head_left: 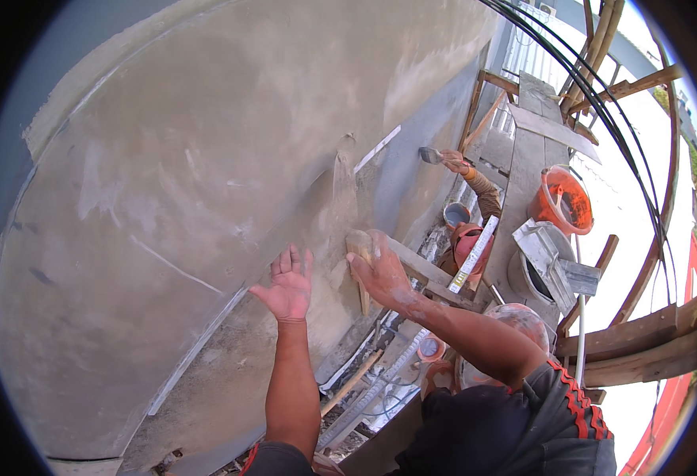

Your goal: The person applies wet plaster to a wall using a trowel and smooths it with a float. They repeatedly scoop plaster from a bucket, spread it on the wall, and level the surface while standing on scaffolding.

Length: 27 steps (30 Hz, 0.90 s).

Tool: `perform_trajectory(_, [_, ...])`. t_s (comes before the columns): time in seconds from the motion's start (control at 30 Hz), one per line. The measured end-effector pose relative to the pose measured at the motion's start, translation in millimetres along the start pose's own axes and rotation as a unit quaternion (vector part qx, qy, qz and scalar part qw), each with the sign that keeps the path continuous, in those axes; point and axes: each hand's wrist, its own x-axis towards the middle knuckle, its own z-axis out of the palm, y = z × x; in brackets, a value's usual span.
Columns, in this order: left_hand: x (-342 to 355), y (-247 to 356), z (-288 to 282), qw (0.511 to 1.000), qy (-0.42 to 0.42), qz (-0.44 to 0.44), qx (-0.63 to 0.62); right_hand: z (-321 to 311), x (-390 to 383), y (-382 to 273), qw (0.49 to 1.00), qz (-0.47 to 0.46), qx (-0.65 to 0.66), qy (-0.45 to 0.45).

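Note:
My left hand (283, 287) is raised palm up beside the plastered wall (166, 127), fingers spread and empty. My right hand (382, 274) grips a wooden float (358, 241), which rests against the plaster right of my left hand; part of it is hidden under the fingers. A ridge of mortar (344, 178) stands out above the float, and a pale straight line (190, 361) runs diagonally along the wall below my left hand.
A co-worker (478, 189) below holds a brush (432, 155) toward the wall. Scaffold planks (535, 147) carry an orange bucket (564, 198), a grey bucket (523, 274) with tools and a long level (471, 254). Cables (602, 103) hang at the right among bamboo poles (658, 230).

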Motion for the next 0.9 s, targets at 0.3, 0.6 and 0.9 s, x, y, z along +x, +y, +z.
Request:
perform_trajectory(0.3, [3.3, -3.2, 2.2, 0.999, -0.028, -0.016, 0.002, -31.2, 14.1, -17.2, 0.996, 0.021, -0.066, -0.051])
perform_trajectory(0.6, [2.3, -7.4, 8.3, 1.000, 0.003, -0.007, -0.020, -52.8, 34.0, -22.0, 0.998, 0.009, -0.066, -0.008])
perform_trajectory(0.9, [4.3, -0.9, -5.6, 0.997, -0.068, -0.019, -0.014, -29.7, 6.2, -19.2, 1.000, -0.016, -0.013, -0.011])
